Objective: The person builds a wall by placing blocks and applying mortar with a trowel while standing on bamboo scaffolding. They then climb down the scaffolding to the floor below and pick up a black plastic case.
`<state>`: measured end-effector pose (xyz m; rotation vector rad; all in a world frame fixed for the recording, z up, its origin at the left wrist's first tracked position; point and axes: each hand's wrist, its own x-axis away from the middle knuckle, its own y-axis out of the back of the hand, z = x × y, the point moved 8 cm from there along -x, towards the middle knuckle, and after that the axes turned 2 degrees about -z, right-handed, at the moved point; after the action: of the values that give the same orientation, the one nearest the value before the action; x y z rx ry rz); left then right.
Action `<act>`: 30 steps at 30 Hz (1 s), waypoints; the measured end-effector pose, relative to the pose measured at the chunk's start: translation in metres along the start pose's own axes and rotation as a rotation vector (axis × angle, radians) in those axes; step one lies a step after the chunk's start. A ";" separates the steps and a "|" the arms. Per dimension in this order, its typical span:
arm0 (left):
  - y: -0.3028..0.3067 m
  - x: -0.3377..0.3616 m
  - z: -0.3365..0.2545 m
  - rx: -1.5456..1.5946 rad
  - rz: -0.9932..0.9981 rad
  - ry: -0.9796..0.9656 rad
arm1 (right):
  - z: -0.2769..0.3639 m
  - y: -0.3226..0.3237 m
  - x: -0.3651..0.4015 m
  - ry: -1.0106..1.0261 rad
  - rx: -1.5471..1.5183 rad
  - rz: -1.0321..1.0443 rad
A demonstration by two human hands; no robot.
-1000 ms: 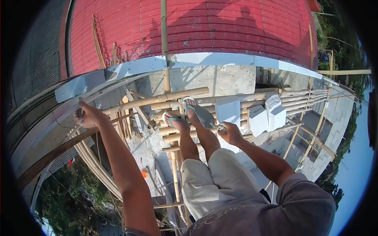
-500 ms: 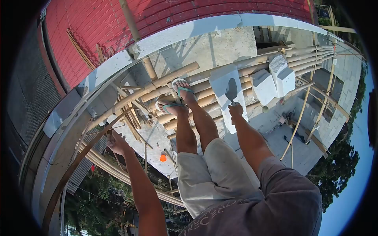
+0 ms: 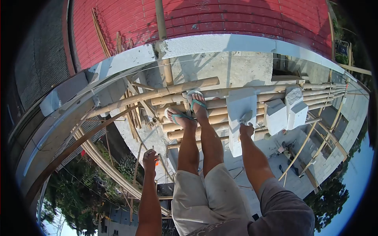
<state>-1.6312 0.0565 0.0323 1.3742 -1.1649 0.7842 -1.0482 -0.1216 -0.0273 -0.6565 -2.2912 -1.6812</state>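
Note:
My right hand [image 3: 247, 130] is closed round the handle of a trowel [image 3: 247, 116], whose pointed metal blade lies over a long white block [image 3: 241, 100]. That block rests across the bamboo poles beside my feet. My left hand [image 3: 149, 160] is raised away from the block, fingers curled together. A small thin light piece sticks up from its fingertips; I cannot tell what it is. To the right of the trowel stand two more white blocks, a shorter one [image 3: 275, 116] and a rough-topped one [image 3: 296, 112].
My sandalled feet [image 3: 193, 108] stand on bamboo poles [image 3: 214, 111] high above a floor. Ahead runs a wall topped with white blocks [image 3: 220, 42], a string stretched along it, and a red tiled roof [image 3: 244, 17] beyond. Upright bamboo poles [image 3: 301, 147] rise at right.
My left hand has moved right and down, away from the slanting pole. The trowel has come back closer over the long block, its blade now flatter in view. The camera view has shifted.

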 end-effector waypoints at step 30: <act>0.012 0.195 0.272 0.566 -0.640 0.252 | 0.349 0.008 0.403 1.314 0.190 0.926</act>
<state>-1.6293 -0.2472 0.1736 1.9050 -0.2573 0.8058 -1.3686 0.2990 0.0417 -0.2827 -0.9218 -0.8902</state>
